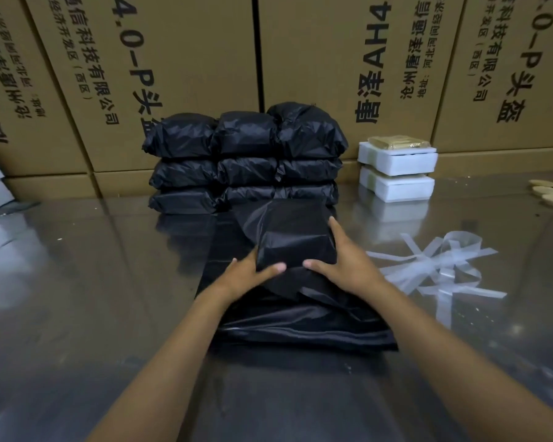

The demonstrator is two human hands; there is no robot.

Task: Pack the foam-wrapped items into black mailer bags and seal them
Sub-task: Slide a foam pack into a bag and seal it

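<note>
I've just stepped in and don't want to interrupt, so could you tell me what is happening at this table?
A person is packing parcels. Both hands, left hand and right hand, grip a black bagged package from either side, over a pile of flat black mailer bags on the shiny table. Behind it stands a stack of finished black packages. Two white foam-wrapped items wait to the right, and peeled clear strips lie nearby.

I note a black mailer bag [296, 240], white foam blocks [398, 161], brown cartons [316, 59] printed in black, and a grey reflective table [93, 282].
</note>
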